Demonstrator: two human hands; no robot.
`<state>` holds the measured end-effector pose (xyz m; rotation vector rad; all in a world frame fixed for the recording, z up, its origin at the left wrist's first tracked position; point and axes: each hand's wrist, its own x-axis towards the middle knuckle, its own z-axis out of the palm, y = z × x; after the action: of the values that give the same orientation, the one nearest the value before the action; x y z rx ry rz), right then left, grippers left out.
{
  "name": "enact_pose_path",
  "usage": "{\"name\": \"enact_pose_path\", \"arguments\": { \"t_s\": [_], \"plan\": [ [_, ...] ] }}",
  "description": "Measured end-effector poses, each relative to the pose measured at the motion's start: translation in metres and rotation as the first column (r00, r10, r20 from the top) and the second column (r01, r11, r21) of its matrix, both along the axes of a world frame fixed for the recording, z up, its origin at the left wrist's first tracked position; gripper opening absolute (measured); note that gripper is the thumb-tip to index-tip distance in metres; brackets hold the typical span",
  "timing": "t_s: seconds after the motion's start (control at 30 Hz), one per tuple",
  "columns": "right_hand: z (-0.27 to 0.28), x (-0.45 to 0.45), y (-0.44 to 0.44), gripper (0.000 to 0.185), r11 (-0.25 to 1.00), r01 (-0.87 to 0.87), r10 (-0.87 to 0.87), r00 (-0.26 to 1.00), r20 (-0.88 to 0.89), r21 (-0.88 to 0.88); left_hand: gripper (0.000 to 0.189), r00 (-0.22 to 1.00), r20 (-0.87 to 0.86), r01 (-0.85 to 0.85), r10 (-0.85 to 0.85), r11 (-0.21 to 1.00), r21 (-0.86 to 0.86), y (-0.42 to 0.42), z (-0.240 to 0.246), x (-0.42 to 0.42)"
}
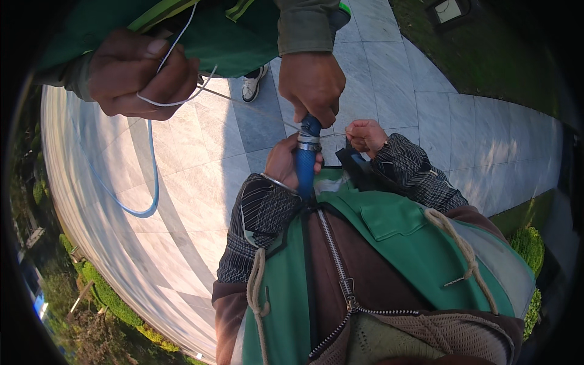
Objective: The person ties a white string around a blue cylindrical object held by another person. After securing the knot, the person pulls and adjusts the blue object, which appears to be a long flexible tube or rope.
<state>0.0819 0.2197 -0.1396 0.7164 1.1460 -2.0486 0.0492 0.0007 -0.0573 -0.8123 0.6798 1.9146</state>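
My left hand (284, 163) wraps around a blue textured hose (305, 166), held upright before my chest. A metal hose clamp (309, 146) circles it near its upper end, and turns of thin wire or cord (309, 137) lie just above the clamp. To the right, my right hand (366, 136) pinches one end of that strand between thumb and fingers. From the wrapped part the strand also runs to another person's hand (141, 75) at the upper left, which holds a white cord (179, 101) too. That person's other hand (312, 86) grips the dark blue fitting (310, 125) atop the hose.
The other person stands opposite, close in. A light blue hose (153, 182) loops above the stone paving (196, 182) at the left. A white shoe (252, 86) shows beyond the hands. Grass (492, 54) and a lamp-like fixture (448, 10) lie at the upper right, a hedge (109, 296) at the lower left.
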Motion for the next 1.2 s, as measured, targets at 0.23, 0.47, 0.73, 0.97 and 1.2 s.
{"name": "enact_pose_path", "arguments": {
  "t_s": [0.23,0.47,0.73,0.97,1.2],
  "plan": [
    [-0.011,0.002,-0.036,0.017,0.995,-0.095,0.094,0.995,-0.039,-0.015,0.029,0.999,0.033,-0.009,0.009,1.0,0.018,0.001,-0.002,0.001],
    [-0.029,-0.033,-0.076,0.015,0.961,-0.175,0.111,0.952,-0.285,-0.213,0.027,0.995,0.08,-0.056,0.053,0.998,0.035,0.001,0.004,0.001],
    [-0.042,-0.048,-0.099,0.014,0.96,-0.1,0.014,0.95,-0.313,-0.261,0.031,0.98,0.12,-0.173,0.156,0.974,0.143,-0.005,-0.002,0.01],
    [-0.051,-0.052,-0.1,0.013,0.976,-0.052,-0.026,0.936,-0.351,-0.21,0.037,0.993,-0.079,-0.092,0.086,0.993,-0.077,-0.002,0.003,0.014],
    [-0.058,-0.041,-0.091,0.014,0.991,-0.033,-0.025,0.911,-0.412,-0.133,0.034,0.946,-0.324,-0.088,-0.026,0.94,-0.33,0.008,0.021,0.006]
  ]
}}
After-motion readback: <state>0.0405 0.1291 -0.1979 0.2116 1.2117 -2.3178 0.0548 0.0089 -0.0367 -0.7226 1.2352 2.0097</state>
